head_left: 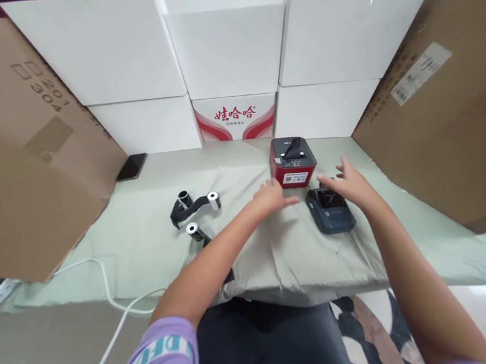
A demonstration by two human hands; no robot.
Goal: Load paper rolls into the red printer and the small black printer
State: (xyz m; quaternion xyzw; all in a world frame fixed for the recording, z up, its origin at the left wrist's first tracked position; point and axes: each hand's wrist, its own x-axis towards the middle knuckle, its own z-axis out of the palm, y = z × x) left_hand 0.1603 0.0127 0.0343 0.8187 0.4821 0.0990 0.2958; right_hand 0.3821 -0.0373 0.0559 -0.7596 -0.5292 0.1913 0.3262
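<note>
A small red and black label printer (pixel 292 162) stands on the pale green cloth (pixel 140 236). In front of it lies a dark grey printer part or second device (pixel 330 211). My left hand (pixel 271 197) lies flat with fingers stretched out, its fingertips close to the red printer's lower left corner. My right hand (pixel 349 181) hovers with fingers spread over the far end of the dark grey device. Neither hand holds anything.
To the left lie black ribbon rolls on white cores (pixel 194 212). A black phone (pixel 131 167) lies far left. White boxes (pixel 228 54) line the back; big cardboard boxes stand at left (pixel 9 152) and right (pixel 454 109). A white cable (pixel 107 291) runs off the cloth.
</note>
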